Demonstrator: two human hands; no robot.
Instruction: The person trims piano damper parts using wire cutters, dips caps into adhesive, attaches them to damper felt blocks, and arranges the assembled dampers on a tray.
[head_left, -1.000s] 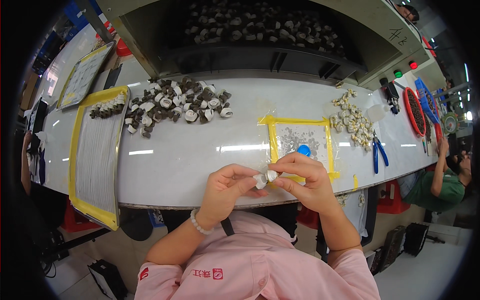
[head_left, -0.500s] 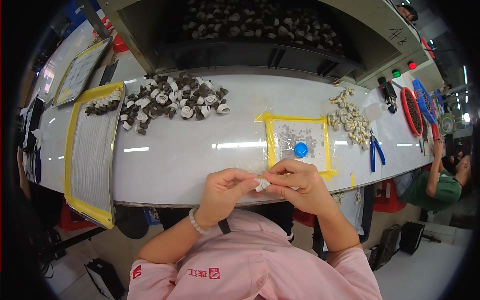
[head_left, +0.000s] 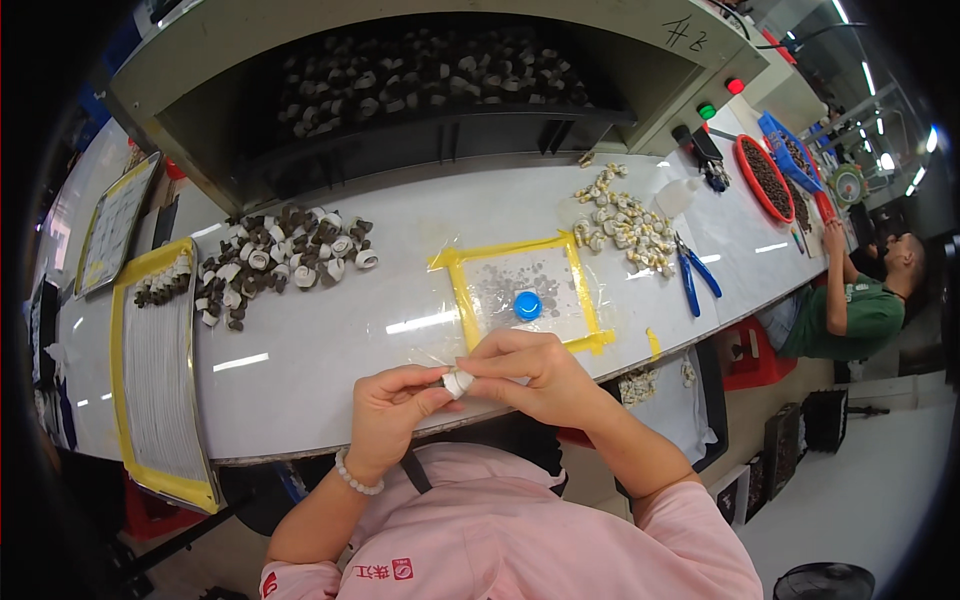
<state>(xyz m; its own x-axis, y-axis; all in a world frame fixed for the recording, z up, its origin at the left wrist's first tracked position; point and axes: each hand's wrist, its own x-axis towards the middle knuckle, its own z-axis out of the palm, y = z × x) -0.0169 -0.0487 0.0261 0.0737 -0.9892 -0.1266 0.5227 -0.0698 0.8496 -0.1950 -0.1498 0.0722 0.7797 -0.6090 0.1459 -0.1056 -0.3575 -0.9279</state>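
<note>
Between both hands, close to the table's front edge, is a small white rolled piece (head_left: 457, 384), rosette-like and partly hidden by fingers. My left hand (head_left: 388, 412), with a beaded bracelet at the wrist, pinches it from the left. On the other side my right hand (head_left: 532, 374) grips the piece with thumb and fingertips. Just beyond the hands lies a clear sheet edged with yellow tape (head_left: 462, 300), spotted with grey marks. A round blue cap (head_left: 527, 305) sits on that sheet.
Dark-stemmed white pieces (head_left: 275, 255) are heaped at left, beside a yellow-edged tray (head_left: 150, 370). Yellowish-white pieces (head_left: 630, 225) and blue-handled pliers (head_left: 690, 278) lie at right. A cabinet opening (head_left: 430, 140) spans the back. A person in green (head_left: 860, 315) sits far right.
The whole view has turned, so the table's things appear shifted left and tilted. Both hands keep their pinch on the white piece, which shows at a slightly different angle.
</note>
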